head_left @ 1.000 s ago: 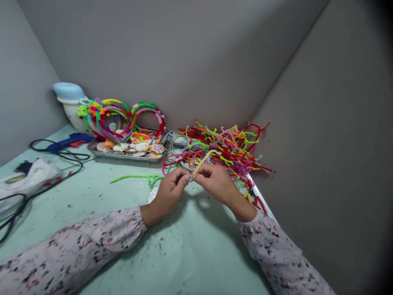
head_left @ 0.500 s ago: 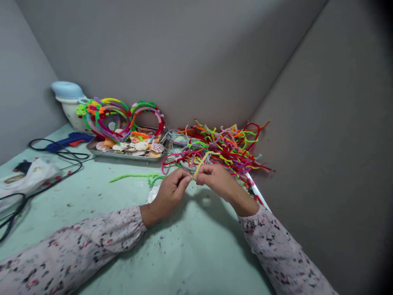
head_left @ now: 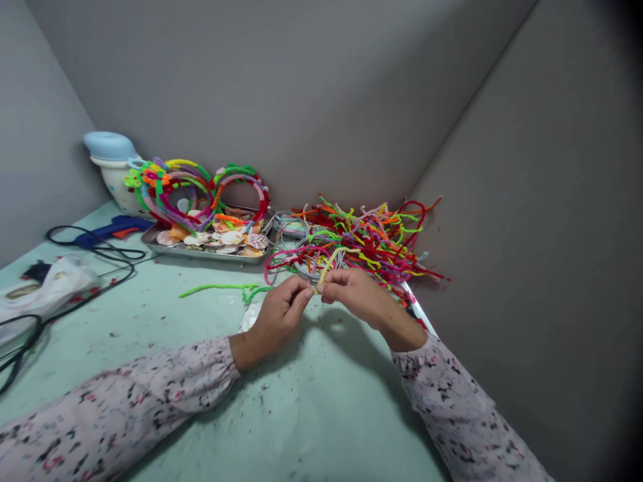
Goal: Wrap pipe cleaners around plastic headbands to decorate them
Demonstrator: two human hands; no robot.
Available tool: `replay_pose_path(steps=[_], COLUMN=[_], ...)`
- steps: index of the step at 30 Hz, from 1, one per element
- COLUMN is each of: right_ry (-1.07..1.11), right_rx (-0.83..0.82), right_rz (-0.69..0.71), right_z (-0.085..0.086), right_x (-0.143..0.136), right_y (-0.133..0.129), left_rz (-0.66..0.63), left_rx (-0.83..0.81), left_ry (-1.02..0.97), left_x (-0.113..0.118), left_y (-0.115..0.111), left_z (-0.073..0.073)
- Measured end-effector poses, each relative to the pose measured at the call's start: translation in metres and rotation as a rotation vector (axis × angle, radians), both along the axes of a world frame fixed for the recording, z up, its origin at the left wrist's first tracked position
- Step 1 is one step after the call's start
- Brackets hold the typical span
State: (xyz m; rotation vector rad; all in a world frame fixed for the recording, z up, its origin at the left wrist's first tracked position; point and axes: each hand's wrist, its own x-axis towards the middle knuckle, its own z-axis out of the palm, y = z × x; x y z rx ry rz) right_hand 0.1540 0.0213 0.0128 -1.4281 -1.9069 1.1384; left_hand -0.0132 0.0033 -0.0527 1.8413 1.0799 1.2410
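Between my two hands is a pale yellow pipe cleaner (head_left: 329,263), its free end rising from my right fingers toward the pile behind. My left hand (head_left: 278,320) pinches it between thumb and forefinger, with the tips close to those of the other hand. With a similar pinch, my right hand (head_left: 355,294) grips it just to the right. The short stretch between the fingertips is mostly hidden. A green pipe cleaner (head_left: 216,288) lies on the table left of my left hand, its right end passing behind that hand.
Behind my hands spreads a tangled pile of coloured pipe cleaners (head_left: 372,234). A metal tray (head_left: 201,253) holds shells and fuzzy headbands (head_left: 241,175). Farther left are a blue glue gun (head_left: 108,231), a black cable (head_left: 118,274), a plastic bag (head_left: 65,284) and a blue-lidded container (head_left: 113,157).
My right hand has shifted very slightly to the right, and a little more of the pipe cleaner shows between the fingertips. My left hand stays where it was.
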Motion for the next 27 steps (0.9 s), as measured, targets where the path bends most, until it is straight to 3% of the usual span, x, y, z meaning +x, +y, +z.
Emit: replay_pose_path(steps=[18,27], right_ry=[0.083,0.019], right_rx=[-0.106,-0.066], right_rz=[0.123,0.068], right_z=[-0.013,-0.008], right_x=[0.009,0.009], right_y=[0.005,0.002], left_rz=[-0.017,-0.016], left_rx=[0.116,0.092], left_ry=[0.092,0.081], left_x=[0.002,0.002], left_y=[-0.003,-0.004], left_z=[-0.004,-0.004])
